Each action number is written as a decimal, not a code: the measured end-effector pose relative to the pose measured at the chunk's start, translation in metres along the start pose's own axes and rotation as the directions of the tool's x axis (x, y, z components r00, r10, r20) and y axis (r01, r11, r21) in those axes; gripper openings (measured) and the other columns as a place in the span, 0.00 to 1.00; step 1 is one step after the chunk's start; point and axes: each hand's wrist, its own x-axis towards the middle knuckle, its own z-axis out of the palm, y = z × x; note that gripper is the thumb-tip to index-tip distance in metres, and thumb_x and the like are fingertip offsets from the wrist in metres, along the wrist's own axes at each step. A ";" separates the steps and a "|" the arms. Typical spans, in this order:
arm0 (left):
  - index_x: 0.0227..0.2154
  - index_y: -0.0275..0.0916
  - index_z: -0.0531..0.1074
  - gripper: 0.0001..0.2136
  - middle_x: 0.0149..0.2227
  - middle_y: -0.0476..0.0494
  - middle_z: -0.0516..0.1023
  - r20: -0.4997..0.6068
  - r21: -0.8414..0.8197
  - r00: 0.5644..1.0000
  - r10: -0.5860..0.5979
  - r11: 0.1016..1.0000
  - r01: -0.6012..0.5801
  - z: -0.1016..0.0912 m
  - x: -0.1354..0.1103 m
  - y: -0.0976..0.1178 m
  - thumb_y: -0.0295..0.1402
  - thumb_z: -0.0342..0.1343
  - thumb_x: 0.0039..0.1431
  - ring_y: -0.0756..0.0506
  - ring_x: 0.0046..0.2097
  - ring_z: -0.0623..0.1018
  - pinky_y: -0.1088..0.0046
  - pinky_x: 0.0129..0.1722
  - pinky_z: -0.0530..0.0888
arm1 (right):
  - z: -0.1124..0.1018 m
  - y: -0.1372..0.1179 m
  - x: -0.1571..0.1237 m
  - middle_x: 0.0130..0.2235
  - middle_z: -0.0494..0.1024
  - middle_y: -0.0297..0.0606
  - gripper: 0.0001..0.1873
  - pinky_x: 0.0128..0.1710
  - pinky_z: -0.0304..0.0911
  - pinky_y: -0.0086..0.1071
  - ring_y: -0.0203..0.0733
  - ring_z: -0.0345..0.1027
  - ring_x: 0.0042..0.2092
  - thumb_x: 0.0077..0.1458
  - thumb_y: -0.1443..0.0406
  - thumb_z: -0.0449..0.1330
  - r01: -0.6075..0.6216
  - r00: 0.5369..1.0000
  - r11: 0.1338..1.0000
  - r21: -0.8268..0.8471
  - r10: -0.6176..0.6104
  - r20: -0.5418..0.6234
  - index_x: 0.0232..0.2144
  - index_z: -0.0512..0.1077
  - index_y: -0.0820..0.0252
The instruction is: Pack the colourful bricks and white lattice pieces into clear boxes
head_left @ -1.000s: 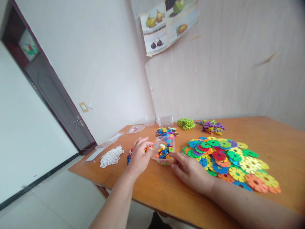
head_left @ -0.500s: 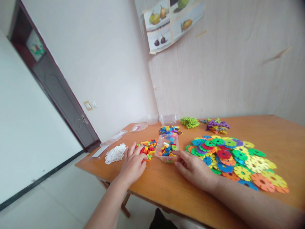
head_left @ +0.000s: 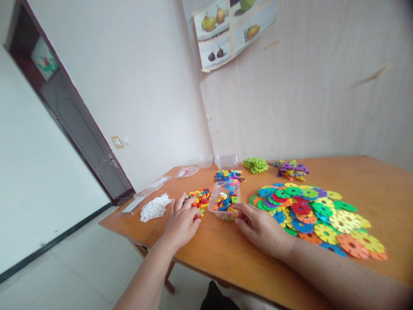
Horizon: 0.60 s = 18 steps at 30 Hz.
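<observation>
Right, here are my two hands, apart from each other over the table, with the clear tub standing between them. My left hand reaches into the loose heap of small bright blocks just left of the tub, fingers loosely spread; whether a piece is caught under the fingertips, I can't tell. Over to my right hand: fingers bent, index at the tub's near right corner, thumb lower down, and whether they actually pinch the wall I can't tell either. Inside the tub, blue, yellow, red and green blocks lie jumbled. White lattice pieces sit beyond my left fingers, a big spread of notched discs beside my right wrist, and green pieces near the wall.
</observation>
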 end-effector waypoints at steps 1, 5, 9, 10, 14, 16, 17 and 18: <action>0.32 0.45 0.74 0.02 0.62 0.48 0.67 -0.002 0.003 1.000 -0.002 1.000 0.002 0.001 0.000 0.000 0.31 0.57 0.56 0.32 0.69 0.52 0.39 0.65 0.46 | 0.000 0.000 0.000 0.41 0.77 0.39 0.20 0.36 0.64 0.31 0.41 0.72 0.37 0.62 0.63 0.52 -0.001 1.000 1.000 -0.002 0.001 -0.001 0.55 0.67 0.55; 0.31 0.45 0.75 0.03 0.61 0.48 0.69 -0.035 -0.003 0.999 -0.020 1.000 0.020 0.001 0.003 0.000 0.32 0.56 0.58 0.33 0.68 0.55 0.40 0.64 0.49 | 0.002 0.002 0.001 0.39 0.78 0.38 0.20 0.36 0.64 0.31 0.41 0.72 0.36 0.61 0.63 0.52 -0.003 1.000 1.000 0.002 0.003 -0.014 0.55 0.68 0.55; 0.32 0.45 0.76 0.06 0.58 0.46 0.72 -0.175 -0.073 0.981 -0.078 0.995 0.066 -0.005 0.017 0.006 0.34 0.54 0.61 0.34 0.66 0.57 0.43 0.63 0.55 | 0.002 0.003 0.001 0.38 0.77 0.37 0.20 0.37 0.64 0.32 0.41 0.72 0.36 0.61 0.63 0.53 0.008 1.000 1.000 0.002 -0.008 -0.018 0.55 0.67 0.54; 0.33 0.45 0.77 0.07 0.58 0.45 0.72 -0.219 -0.093 0.972 -0.088 0.993 0.069 -0.007 0.022 0.009 0.34 0.54 0.61 0.35 0.66 0.58 0.45 0.63 0.57 | 0.002 0.003 0.000 0.38 0.77 0.37 0.20 0.37 0.64 0.32 0.41 0.72 0.36 0.61 0.63 0.53 0.008 1.000 1.000 0.002 -0.008 -0.018 0.55 0.67 0.54; 0.36 0.45 0.78 0.09 0.57 0.44 0.72 -0.328 -0.164 0.942 -0.075 0.986 0.021 -0.012 0.044 0.028 0.36 0.53 0.63 0.37 0.65 0.58 0.50 0.63 0.60 | 0.001 0.002 0.000 0.39 0.78 0.37 0.20 0.37 0.64 0.32 0.41 0.73 0.37 0.61 0.64 0.52 0.014 1.000 1.000 0.007 -0.014 -0.009 0.55 0.67 0.54; 0.39 0.46 0.79 0.10 0.57 0.44 0.72 -0.345 -0.183 0.937 -0.052 0.983 -0.013 -0.013 0.052 0.037 0.37 0.52 0.64 0.37 0.66 0.57 0.52 0.63 0.60 | 0.001 0.001 0.001 0.39 0.78 0.37 0.20 0.37 0.64 0.32 0.41 0.73 0.37 0.61 0.64 0.52 0.012 1.000 1.000 0.008 -0.011 -0.008 0.55 0.67 0.55; 0.40 0.46 0.79 0.10 0.57 0.44 0.72 -0.352 -0.186 0.935 -0.044 0.982 -0.024 -0.013 0.054 0.040 0.37 0.52 0.64 0.38 0.66 0.57 0.52 0.63 0.60 | 0.001 0.001 0.001 0.39 0.78 0.38 0.20 0.37 0.64 0.32 0.41 0.73 0.37 0.61 0.64 0.52 0.008 1.000 1.000 0.008 -0.008 -0.009 0.55 0.67 0.55; 0.41 0.46 0.78 0.10 0.57 0.44 0.73 -0.360 -0.188 0.932 -0.039 0.982 -0.031 -0.013 0.056 0.042 0.36 0.52 0.64 0.38 0.66 0.58 0.53 0.63 0.60 | 0.001 0.001 0.001 0.39 0.78 0.38 0.20 0.38 0.64 0.32 0.41 0.73 0.37 0.61 0.64 0.52 0.005 1.000 1.000 0.008 -0.005 -0.010 0.55 0.67 0.55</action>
